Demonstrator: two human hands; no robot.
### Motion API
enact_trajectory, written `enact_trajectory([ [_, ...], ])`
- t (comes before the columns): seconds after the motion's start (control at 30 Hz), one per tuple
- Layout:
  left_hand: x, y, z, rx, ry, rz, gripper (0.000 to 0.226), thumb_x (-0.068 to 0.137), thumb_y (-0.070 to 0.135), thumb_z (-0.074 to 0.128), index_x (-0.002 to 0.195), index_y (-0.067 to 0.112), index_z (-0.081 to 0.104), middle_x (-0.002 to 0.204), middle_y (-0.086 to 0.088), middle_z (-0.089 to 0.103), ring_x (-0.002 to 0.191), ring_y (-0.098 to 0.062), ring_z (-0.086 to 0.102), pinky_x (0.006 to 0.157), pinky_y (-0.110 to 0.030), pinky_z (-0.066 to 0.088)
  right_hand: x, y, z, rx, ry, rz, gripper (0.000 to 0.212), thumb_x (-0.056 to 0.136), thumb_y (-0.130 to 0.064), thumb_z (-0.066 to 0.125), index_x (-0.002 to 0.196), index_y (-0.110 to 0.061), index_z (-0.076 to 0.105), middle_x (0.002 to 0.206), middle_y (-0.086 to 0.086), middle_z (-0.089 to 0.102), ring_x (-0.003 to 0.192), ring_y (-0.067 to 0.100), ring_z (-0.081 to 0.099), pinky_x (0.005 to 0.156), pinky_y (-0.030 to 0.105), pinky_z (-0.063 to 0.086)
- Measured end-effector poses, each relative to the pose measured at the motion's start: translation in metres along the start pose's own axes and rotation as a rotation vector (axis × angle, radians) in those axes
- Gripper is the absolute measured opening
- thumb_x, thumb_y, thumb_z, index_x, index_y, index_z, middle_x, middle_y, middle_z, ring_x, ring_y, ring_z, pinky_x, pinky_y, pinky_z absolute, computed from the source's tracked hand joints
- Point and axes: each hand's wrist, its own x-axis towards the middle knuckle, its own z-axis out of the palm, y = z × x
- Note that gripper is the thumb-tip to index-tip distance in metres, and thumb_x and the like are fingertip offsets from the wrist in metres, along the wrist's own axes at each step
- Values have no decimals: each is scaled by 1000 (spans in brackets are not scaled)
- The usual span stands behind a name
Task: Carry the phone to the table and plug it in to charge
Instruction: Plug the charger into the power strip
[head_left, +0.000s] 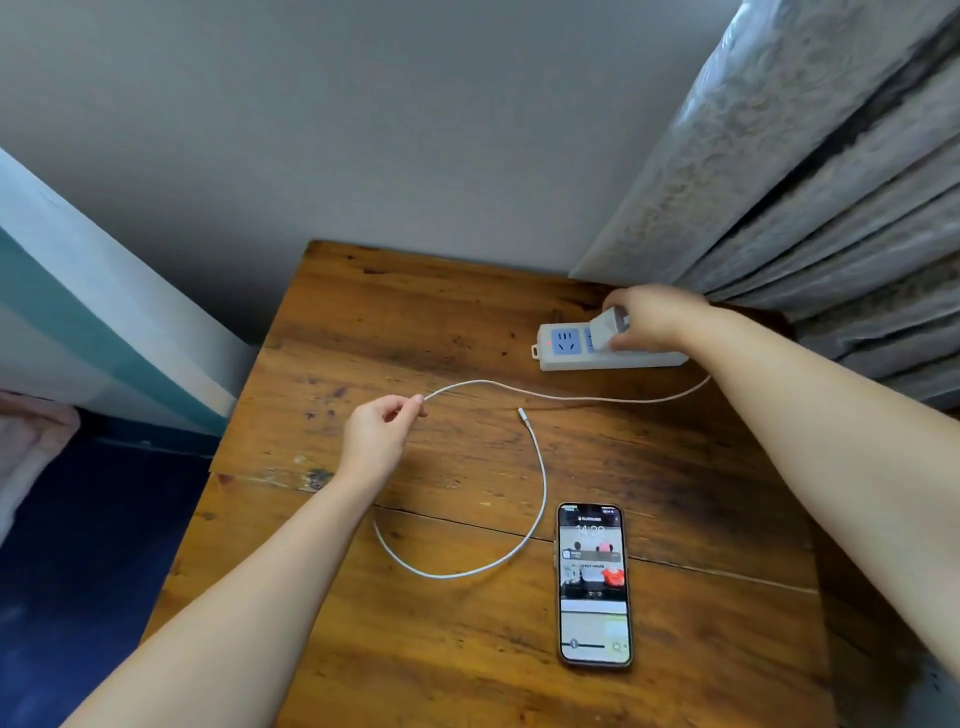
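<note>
The phone (594, 584) lies face up with its screen lit on the wooden table (467, 649), near the front right. A white charging cable (540, 499) loops across the table; its free connector end (523, 415) rests on the wood, apart from the phone. My left hand (382, 434) pinches the cable's middle stretch above the table. My right hand (657, 317) grips a white charger plug (608, 327) at a socket of the white power strip (566, 345), whose red light is on.
A grey patterned curtain (805, 197) hangs behind the power strip at the right. A grey wall (363, 130) stands behind the table. Left of the table is a white and teal panel (93, 322) and dark blue floor (78, 571).
</note>
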Motion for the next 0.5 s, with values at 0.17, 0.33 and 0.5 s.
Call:
enact_trajectory([
  [0.17,0,3,3,10,-5,12,25,90,30,55,72,21,68,71,5,65,72,-10,54,60,-15,36,7,-16,-15,-84,-88,-39,52,76,-34,71,123,-17,58,108,7,64,90,24,59,68,33,49],
  [0.33,1,8,3,23,3,32,25,90,32,55,72,23,68,70,6,64,71,-9,54,59,-16,36,13,-24,-17,-127,-133,-35,53,79,-30,71,126,-11,55,110,9,63,89,25,59,66,31,46],
  [0.5,4,8,1,31,-4,44,25,90,33,54,72,23,68,74,4,66,74,-11,56,60,-17,38,17,-14,-19,-18,-157,-23,60,79,-26,72,132,-12,50,121,11,60,101,26,57,72,31,44],
])
